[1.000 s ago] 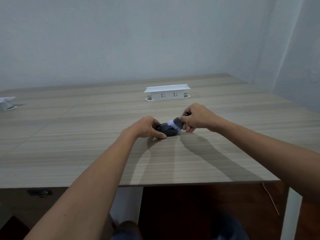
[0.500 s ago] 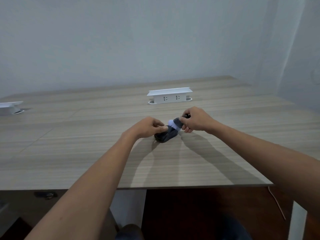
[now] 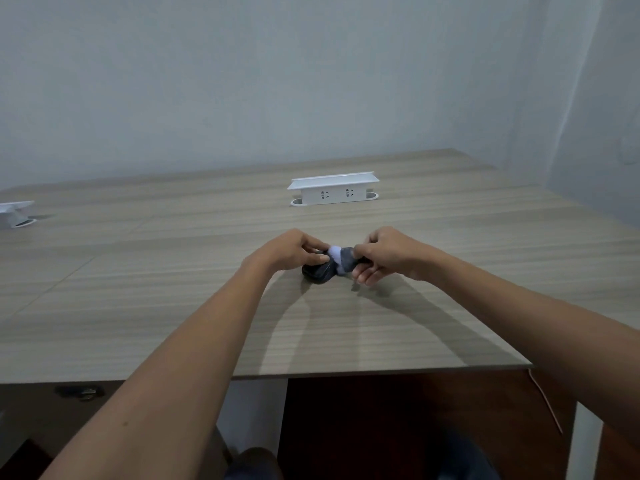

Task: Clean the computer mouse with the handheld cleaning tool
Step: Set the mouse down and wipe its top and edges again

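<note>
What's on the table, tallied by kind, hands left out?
Mouse: 1
Cleaning tool: 1
White socket boxes: 2
Total: 4

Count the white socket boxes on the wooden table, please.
2: one white socket box behind the hands, another white socket box cut by the left edge. More could lie outside the view.
</note>
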### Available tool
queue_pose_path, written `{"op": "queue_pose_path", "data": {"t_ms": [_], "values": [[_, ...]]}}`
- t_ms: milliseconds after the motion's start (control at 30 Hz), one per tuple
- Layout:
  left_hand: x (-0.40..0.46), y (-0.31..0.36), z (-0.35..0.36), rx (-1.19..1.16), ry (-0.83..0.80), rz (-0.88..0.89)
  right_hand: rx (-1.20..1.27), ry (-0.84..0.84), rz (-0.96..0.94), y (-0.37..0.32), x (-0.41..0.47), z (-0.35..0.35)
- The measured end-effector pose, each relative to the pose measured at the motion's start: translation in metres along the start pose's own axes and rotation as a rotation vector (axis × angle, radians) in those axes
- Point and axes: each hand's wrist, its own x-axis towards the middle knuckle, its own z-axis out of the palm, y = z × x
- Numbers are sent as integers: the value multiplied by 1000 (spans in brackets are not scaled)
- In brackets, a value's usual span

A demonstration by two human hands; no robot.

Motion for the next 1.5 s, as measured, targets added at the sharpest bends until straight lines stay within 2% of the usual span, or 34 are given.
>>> {"op": "queue_pose_path", "data": {"t_ms": [67, 267, 533, 700, 800, 967, 1133, 1233, 1333, 1433, 1500], "values": [[0, 3, -1, 16, -13, -3, 5, -20, 13, 1, 2, -5], [1, 6, -2, 20, -23, -42, -65, 117, 15, 5, 14, -6], [2, 2, -3, -15, -20, -20, 1, -31, 71, -2, 5, -2], [1, 3, -2, -28, -14, -50, -86, 138, 40, -2, 9, -4], [2, 2, -1, -32, -6, -35, -115, 87, 40, -2, 5, 7], [3, 1, -3, 13, -5, -7, -27, -49, 91, -3, -4, 13], [3, 1, -3, 14, -13, -31, -27, 125, 92, -5, 7, 1], [4, 0, -2, 14, -6, -30, -54, 164, 79, -6, 6, 4], [5, -1, -3, 16, -10, -11, -132, 129, 56, -7, 1, 17], [5, 0, -4, 35, -10, 7, -90, -12, 57, -7, -3, 21], [3, 1, -4, 43, -11, 8, -83, -46, 59, -8, -6, 19]]}}
